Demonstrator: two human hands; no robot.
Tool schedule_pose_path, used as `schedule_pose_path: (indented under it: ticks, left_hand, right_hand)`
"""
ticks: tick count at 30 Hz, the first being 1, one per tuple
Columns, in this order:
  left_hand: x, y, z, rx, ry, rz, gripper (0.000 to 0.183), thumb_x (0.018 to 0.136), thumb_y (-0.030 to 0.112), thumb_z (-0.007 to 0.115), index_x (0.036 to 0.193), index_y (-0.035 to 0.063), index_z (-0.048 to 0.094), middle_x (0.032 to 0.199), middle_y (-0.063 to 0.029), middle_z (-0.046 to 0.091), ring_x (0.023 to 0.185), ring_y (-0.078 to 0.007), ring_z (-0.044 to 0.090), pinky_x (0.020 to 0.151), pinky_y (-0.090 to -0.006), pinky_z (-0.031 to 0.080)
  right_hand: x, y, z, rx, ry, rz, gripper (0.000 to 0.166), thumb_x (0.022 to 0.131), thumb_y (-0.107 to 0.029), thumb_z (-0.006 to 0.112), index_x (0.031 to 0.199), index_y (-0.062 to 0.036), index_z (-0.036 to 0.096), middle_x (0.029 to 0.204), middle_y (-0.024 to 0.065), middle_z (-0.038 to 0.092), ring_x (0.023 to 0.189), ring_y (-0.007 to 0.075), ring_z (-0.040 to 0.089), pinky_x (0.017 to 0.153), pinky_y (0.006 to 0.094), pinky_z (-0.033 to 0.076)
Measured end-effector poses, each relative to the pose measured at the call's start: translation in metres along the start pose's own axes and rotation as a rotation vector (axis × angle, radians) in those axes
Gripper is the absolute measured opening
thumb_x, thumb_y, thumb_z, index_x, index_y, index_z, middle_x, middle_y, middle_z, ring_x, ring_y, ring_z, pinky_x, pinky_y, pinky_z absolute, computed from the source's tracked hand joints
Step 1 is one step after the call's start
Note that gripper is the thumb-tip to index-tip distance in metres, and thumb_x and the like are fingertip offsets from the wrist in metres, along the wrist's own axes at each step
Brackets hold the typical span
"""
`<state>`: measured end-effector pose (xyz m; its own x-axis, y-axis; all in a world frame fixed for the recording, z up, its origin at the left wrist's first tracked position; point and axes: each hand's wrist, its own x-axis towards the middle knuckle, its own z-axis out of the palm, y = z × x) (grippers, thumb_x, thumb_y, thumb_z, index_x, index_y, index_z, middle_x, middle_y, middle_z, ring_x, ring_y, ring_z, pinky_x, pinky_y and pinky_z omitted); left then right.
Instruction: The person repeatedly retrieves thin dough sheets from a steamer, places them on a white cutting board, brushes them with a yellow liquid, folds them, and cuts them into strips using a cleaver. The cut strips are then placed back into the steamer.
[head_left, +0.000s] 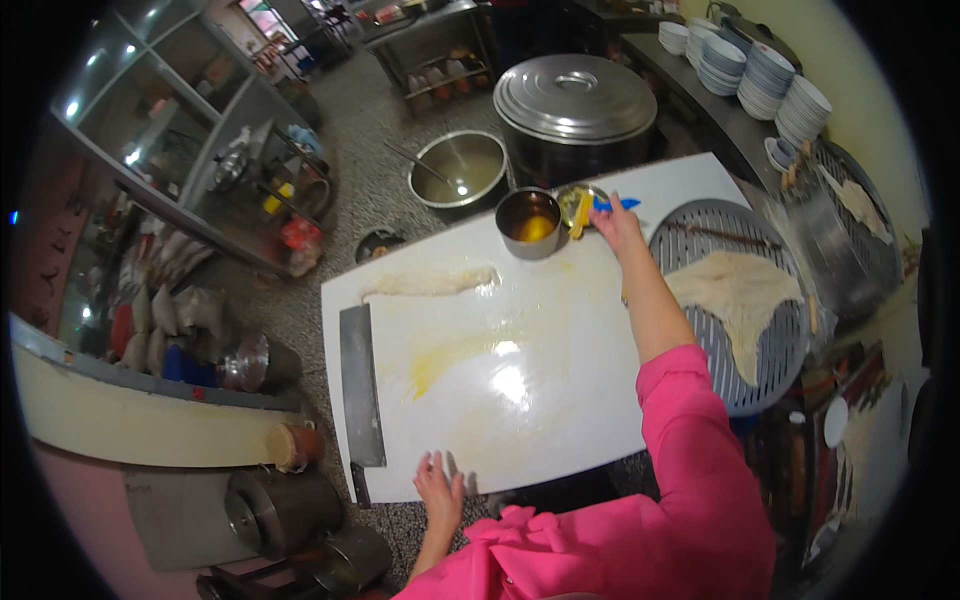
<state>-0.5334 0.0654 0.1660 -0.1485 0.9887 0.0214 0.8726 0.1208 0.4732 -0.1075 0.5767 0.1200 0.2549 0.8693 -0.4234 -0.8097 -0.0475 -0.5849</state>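
Note:
My right hand (616, 223) is closed on a yellow-and-blue brush (583, 214), held at the edge of a small metal bowl (571, 196) with pale contents. Beside it stands a metal pot of yellow liquid (528, 244). My left hand (438, 487), fingers apart, rests at the near edge of the white board (585, 375) and holds nothing. Yellowish wet streaks mark the board. A long strip of pale dough (431, 283) lies towards its far left part, and a large cleaver (362, 390) lies along the left edge.
A perforated round metal tray (705, 345) at right bears a flat pale sheet (739, 289) and a stick. Beyond the board stand a wide basin with a ladle (480, 196) and a big lidded pot (574, 97). Stacked bowls (765, 79) line the counter at far right.

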Motion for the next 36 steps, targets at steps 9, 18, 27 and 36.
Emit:
schedule_pose_path:
  ticks: [9, 18, 27, 36]
  left_hand:
    - [-0.010, 0.119, 0.025, -0.067, -0.079, 0.148, 0.056, 0.087, 0.016, 0.066, 0.138, 0.0027, 0.048, 0.141, -0.0230, 0.040, 0.118, -0.0403, 0.043, 0.103, -0.0494, 0.035]
    - [-0.036, 0.224, 0.113, -0.190, -0.351, 0.588, 0.049, 0.096, 0.020, 0.058, 0.141, 0.0040, 0.049, 0.144, -0.0226, 0.039, 0.122, -0.0391, 0.041, 0.107, -0.0480, 0.033]
    - [-0.074, 0.460, 0.158, -0.211, -0.560, 1.130, 0.051, 0.097, 0.027, 0.057, 0.141, 0.0026, 0.048, 0.140, -0.0237, 0.044, 0.128, -0.0421, 0.040, 0.111, -0.0489, 0.030]
    - [-0.151, 0.831, 0.315, -0.049, -0.569, 1.747, 0.050, 0.089, 0.024, 0.067, 0.132, 0.0039, 0.055, 0.129, -0.0165, 0.053, 0.118, -0.0381, 0.047, 0.103, -0.0468, 0.039]
  right_hand:
    - [-0.179, -0.001, -0.053, -0.176, -0.419, -0.031, 0.046, 0.097, -0.017, 0.060, 0.139, -0.0060, 0.046, 0.121, 0.0133, 0.061, 0.114, 0.0269, 0.061, 0.094, 0.0429, 0.052]
    - [-0.509, -0.214, -0.326, -1.413, -0.538, -0.041, 0.040, 0.090, -0.027, 0.069, 0.121, -0.0023, 0.064, 0.112, 0.0137, 0.070, 0.104, 0.0221, 0.066, 0.091, 0.0339, 0.051]
    - [-0.701, -0.402, -0.533, -0.949, 0.495, -0.627, 0.042, 0.089, -0.019, 0.073, 0.125, -0.0017, 0.061, 0.115, 0.0104, 0.066, 0.101, 0.0176, 0.064, 0.090, 0.0314, 0.052]
    - [-0.771, -0.624, -0.807, -1.017, 1.198, -0.838, 0.060, 0.086, -0.030, 0.075, 0.134, -0.0016, 0.052, 0.122, 0.0165, 0.060, 0.102, 0.0241, 0.060, 0.090, 0.0360, 0.048]
